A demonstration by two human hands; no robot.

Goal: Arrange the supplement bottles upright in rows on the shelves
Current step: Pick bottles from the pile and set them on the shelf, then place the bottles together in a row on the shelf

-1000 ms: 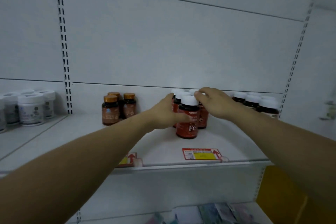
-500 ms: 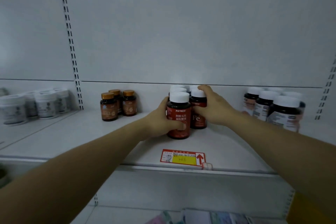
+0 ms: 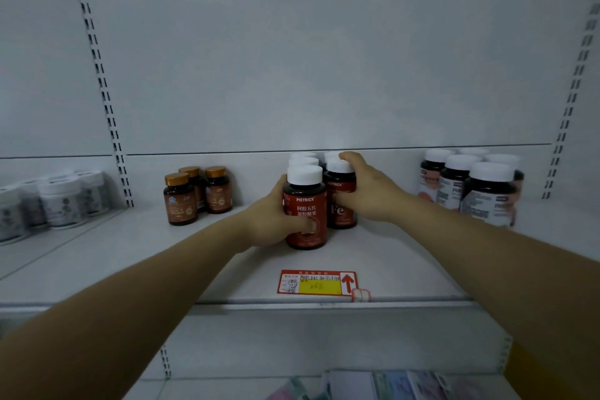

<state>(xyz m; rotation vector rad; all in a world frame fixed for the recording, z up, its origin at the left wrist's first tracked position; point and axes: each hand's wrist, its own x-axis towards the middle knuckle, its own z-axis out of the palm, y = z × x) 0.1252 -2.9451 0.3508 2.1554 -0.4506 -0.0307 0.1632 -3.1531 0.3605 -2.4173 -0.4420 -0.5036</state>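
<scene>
Centre of frame: two rows of red bottles with white caps stand upright on a white shelf [image 3: 406,263], running from front to back.

The left hand [image 3: 269,221] grips the front red bottle [image 3: 305,214] of the left-hand row. Its fingers are wrapped round the far side, mostly hidden, and the thumb [image 3: 308,225] lies across the lower label. This bottle stands upright with its base on the shelf, label facing the camera.

The right hand [image 3: 370,191] grips the second red bottle [image 3: 341,204], marked "Fe", just beside and slightly behind the first. Its fingers [image 3: 349,157] curl over the cap and the thumb presses the label. This bottle is also upright on the shelf. Whether the two bottles touch cannot be told.

Further white caps [image 3: 303,160] show directly behind both held bottles; their bodies are hidden.

Left of centre: three amber bottles [image 3: 194,195] with gold caps, upright and close together. Far left: a cluster of white jars [image 3: 61,201], blurred. Right of frame: a group of dark bottles [image 3: 480,191] with white caps, upright, labels blurred.

Lower centre: a red and yellow price tag [image 3: 316,282] with a red arrow lies on the shelf's front edge, below the held bottles. Bottom of frame: flat packets [image 3: 389,385] on a lower level, too blurred to identify.
</scene>
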